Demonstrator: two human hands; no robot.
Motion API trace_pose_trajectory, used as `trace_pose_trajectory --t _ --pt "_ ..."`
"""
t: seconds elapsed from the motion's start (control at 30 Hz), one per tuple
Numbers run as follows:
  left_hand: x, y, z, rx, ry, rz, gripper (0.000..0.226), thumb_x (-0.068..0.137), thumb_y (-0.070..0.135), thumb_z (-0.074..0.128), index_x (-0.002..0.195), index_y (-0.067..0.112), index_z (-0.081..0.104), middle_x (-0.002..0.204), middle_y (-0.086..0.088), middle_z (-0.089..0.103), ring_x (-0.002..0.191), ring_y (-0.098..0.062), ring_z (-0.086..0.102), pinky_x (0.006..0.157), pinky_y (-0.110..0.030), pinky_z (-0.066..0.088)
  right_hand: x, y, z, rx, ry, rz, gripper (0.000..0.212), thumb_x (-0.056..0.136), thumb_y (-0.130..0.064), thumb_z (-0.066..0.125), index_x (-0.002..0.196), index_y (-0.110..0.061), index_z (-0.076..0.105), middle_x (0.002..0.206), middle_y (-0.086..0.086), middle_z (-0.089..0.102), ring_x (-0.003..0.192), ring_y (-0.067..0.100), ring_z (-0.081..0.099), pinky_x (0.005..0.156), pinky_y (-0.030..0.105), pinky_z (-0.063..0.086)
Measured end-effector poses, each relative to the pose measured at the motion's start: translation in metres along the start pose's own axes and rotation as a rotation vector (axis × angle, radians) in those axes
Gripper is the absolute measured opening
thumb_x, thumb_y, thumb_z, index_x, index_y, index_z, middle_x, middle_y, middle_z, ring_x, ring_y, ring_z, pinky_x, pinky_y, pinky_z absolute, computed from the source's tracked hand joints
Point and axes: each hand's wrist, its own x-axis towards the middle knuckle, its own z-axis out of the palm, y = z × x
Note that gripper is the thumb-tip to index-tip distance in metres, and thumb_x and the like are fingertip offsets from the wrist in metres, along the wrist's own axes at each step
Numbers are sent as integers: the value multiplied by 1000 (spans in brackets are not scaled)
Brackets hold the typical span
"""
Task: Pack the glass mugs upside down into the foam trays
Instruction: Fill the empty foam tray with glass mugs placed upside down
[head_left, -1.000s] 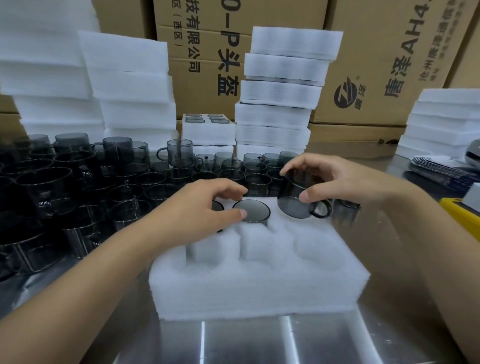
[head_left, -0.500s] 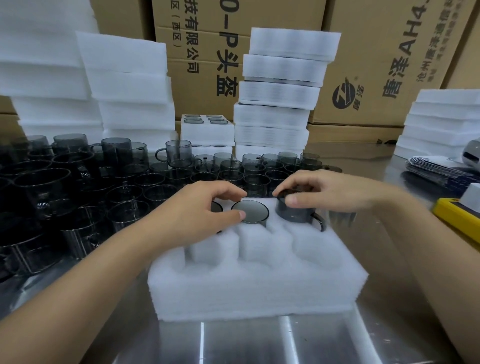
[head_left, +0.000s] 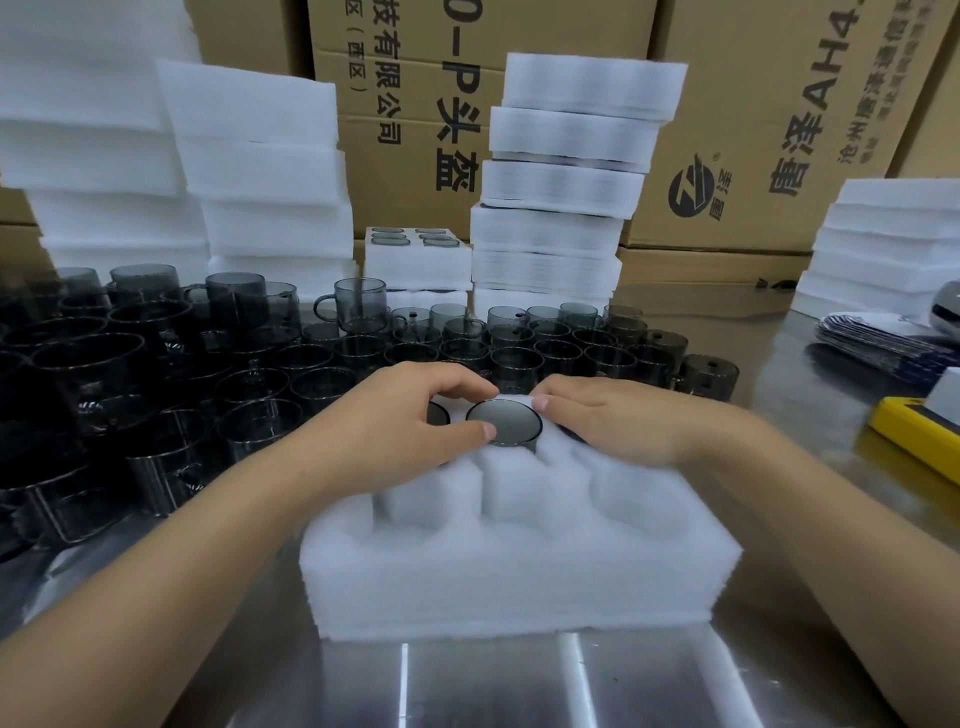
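Observation:
A white foam tray lies on the steel table in front of me. In its back-middle slot a smoke-grey glass mug sits upside down, base up. My left hand pinches that base between thumb and forefinger. Behind the left hand's fingers shows part of another upturned mug in the back-left slot. Palm down, my right hand presses on a third mug in the back-right slot, and only a dark edge of it shows. The front slots hold nothing.
Many upright grey mugs crowd the table to the left and behind the tray. Foam tray stacks and cardboard boxes stand at the back, with a packed tray between them. A yellow object and dark packets lie at the right.
My right hand brought a mug down from tilted above the tray into the back-right slot and now lies flat on it. My left hand stayed at the middle mug.

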Motion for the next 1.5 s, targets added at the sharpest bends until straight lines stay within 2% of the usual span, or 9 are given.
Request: trace_pose_trajectory --t 0.17,0.33,0.53,0.6,0.7,0.87,1.03,1.27,1.5 --pt "0 0 0 16 -5 4 22 82 39 69 100 50 62 102 29 61 86 -7 64 72 -10 46 2 -4 -3 -59 -34 4 41 95 -60 20 95 -28 46 97 -13 51 94 10 48 85 32 38" --pt "1 1 0 42 -9 6 23 81 42 68 101 51 61 103 28 60 89 -7 63 73 -13 46 5 -7 -2 -153 -59 7 64 66 -82 8 97 -34 36 88 -19 38 84 2 42 76 31 35" --pt "1 0 0 61 -5 2 21 81 45 67 99 52 61 107 30 58 91 0 60 74 -5 43 3 3 -2 98 92 36 66 80 -79 13 104 -40 60 108 -30 50 105 3 47 87 22 33" --pt "1 -1 0 48 -2 -6 19 81 44 68 98 51 62 104 27 59 81 1 62 67 -6 46 2 10 -13 89 186 75 72 78 -80 12 96 -35 66 101 -22 61 97 5 56 83 24 38" --pt "0 -1 0 31 -1 -16 20 81 43 68 100 49 63 101 25 59 64 -1 61 60 -6 45 0 29 -32 107 445 133 54 93 -63 30 79 -28 67 72 -9 67 66 8 63 61 25 42" --pt "1 -2 0 11 6 -27 22 81 41 69 102 47 64 86 26 59 54 -1 56 55 -8 43 2 72 -48 -91 699 375 23 97 -32 42 96 -22 62 81 0 65 77 21 61 72 34 51" --pt "2 -2 1 3 10 -30 22 82 39 70 103 46 65 75 27 57 51 1 55 53 -6 40 4 98 -51 -226 542 616 32 92 -37 49 108 -11 61 113 11 58 94 29 55 75 35 47" --pt "1 -2 0 11 6 -20 22 83 39 69 103 45 65 92 24 62 57 2 59 56 -7 43 6 109 -44 -268 383 735 31 88 -39 59 96 -9 63 113 15 57 98 33 56 83 38 50" --pt "2 -4 0 -36 -15 -20 22 84 36 69 105 42 65 72 40 58 51 3 56 51 -5 38 9 119 -39 -206 418 711 17 89 -16 57 103 -9 63 118 15 57 96 26 53 83 35 49"
